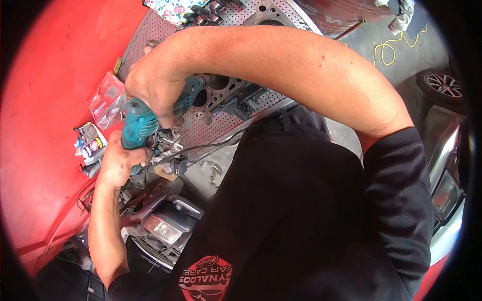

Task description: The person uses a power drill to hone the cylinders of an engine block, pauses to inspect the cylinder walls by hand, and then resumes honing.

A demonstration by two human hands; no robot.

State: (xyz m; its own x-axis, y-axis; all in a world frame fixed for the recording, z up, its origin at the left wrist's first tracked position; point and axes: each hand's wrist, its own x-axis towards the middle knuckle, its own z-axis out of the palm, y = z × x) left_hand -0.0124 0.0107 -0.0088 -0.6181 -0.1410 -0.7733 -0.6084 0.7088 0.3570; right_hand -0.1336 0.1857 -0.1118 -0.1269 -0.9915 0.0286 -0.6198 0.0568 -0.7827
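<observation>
A teal corded power drill is held in both my hands over an engine block. My left hand wraps round its lower end, near the black cord. My right hand grips the upper part of the tool from above, with the fingers partly hidden. The front of the drill points right, towards the round cylinder bores. My right forearm covers part of the block, and I cannot make out the drill's tip.
The block rests on a perforated metal table. A red panel rises on the left, beside a clear plastic bag and a white bottle. A headlight lies below. A wheel and yellow cord are at right.
</observation>
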